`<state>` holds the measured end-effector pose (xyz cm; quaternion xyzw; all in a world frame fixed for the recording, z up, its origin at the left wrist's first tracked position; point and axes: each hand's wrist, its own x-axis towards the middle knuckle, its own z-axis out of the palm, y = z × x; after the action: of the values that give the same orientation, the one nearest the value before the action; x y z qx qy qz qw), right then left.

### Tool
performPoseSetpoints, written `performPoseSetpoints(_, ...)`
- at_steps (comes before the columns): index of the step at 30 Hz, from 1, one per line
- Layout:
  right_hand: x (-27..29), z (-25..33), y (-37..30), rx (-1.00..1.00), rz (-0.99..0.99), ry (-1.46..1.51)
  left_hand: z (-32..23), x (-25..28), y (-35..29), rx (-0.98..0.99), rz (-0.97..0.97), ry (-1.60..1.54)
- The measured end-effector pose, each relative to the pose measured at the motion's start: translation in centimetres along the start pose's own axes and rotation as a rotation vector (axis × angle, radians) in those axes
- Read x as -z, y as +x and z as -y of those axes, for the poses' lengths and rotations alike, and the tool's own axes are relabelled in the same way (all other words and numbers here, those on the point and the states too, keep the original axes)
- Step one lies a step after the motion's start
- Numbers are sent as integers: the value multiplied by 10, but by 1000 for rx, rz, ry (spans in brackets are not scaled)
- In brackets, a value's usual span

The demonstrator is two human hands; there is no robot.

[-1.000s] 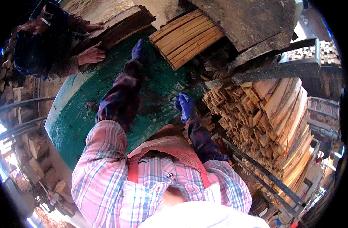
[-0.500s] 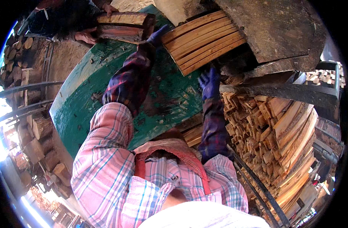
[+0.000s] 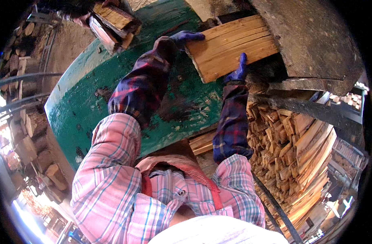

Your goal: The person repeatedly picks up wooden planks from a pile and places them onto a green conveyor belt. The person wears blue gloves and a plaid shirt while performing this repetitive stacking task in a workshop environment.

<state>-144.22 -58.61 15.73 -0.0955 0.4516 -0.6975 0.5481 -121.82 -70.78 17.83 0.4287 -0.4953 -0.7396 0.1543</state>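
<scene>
A bundle of sawn wooden boards (image 3: 230,51), pressed side by side with thin gaps showing, lies at the far end of the green table, partly by a dark opening. My left hand (image 3: 188,38), in a purple glove, grips the bundle's left end, a digit reaching over its corner. At the near edge my right hand (image 3: 237,71), also purple-gloved, holds the boards with its thumb up against their face; its other fingers are hidden beneath. At the upper left, another person's hand (image 3: 82,20) holds split wood pieces (image 3: 113,26) over the table edge.
The worn green tabletop (image 3: 129,89) spreads before me. A heavy brown slab (image 3: 316,40) stands at the far right, with a dark beam (image 3: 312,107) below it. Beside my right arm is a tall stack of slats (image 3: 283,142). Logs (image 3: 35,122) are piled on the left.
My right hand, open before, has closed on the boards' near edge. My left hand has come onto their left end. The other person's wood pieces have moved left and turned.
</scene>
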Motion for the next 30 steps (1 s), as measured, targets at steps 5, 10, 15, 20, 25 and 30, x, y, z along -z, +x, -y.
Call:
performPoseSetpoints(5, 9, 2, -26, -165, 239, 37, 48, -30, -34, -216, -113, -76)
performPoseSetpoints(10, 8, -20, -128, -382, 80, -214, 100, -73, -191, -279, -276, -76)
performPoseSetpoints(15, -29, -93, -296, -525, 179, -236, 171, -2, -345, -264, -29, 381)
performPoseSetpoints(20, -130, -246, -428, -619, 239, -347, 269, 106, -467, -238, -373, -678)
performPoseSetpoints(25, -226, -368, -552, -1098, 549, -353, 366, 159, -692, -379, -821, -633)
performPoseSetpoints(30, -321, -500, -667, -1039, 975, -443, 432, 154, -873, -577, -1277, -1008)
